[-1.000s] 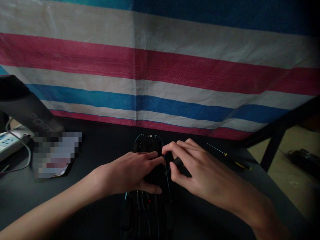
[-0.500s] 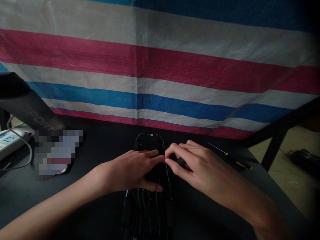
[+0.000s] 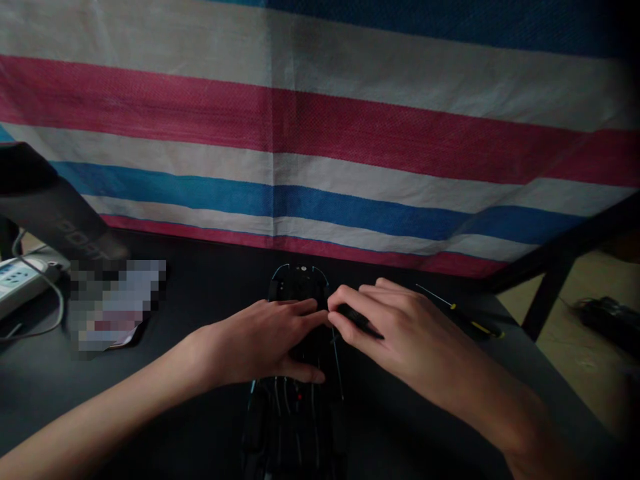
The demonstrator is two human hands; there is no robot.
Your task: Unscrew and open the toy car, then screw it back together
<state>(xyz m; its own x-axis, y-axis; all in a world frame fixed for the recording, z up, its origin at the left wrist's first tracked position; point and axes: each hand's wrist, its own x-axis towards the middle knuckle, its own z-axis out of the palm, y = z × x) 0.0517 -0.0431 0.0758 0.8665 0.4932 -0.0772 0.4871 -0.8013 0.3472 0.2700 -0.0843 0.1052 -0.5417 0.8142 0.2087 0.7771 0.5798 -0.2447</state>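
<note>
A long black toy car [image 3: 300, 440] lies lengthwise on the table before me, with dark wheels at its sides, thin blue edges and a small red spot. Across its middle lies my left hand [image 3: 267, 340], gripping it with fingers and thumb on either side and hiding that part. On the car's right side, my right hand [image 3: 385, 323] is closed in a pinch. A dark, elongated piece [image 3: 357, 319] shows inside its curled fingers; what kind it is cannot be made out. Its fingertips meet the left index fingertip at the car's edge.
A screwdriver [image 3: 475, 322] with a black and yellow handle lies to the right on the black table [image 3: 200, 280]. Leftward are a blurred-out packet [image 3: 125, 303], a dark bottle-like object [image 3: 75, 220] and a power strip [image 3: 30, 277] with a cable. A striped sheet [image 3: 320, 167] hangs behind.
The fingers of my right hand have shifted slightly, and the dark piece inside them appears turned, showing longer. My left hand and the car stay in place.
</note>
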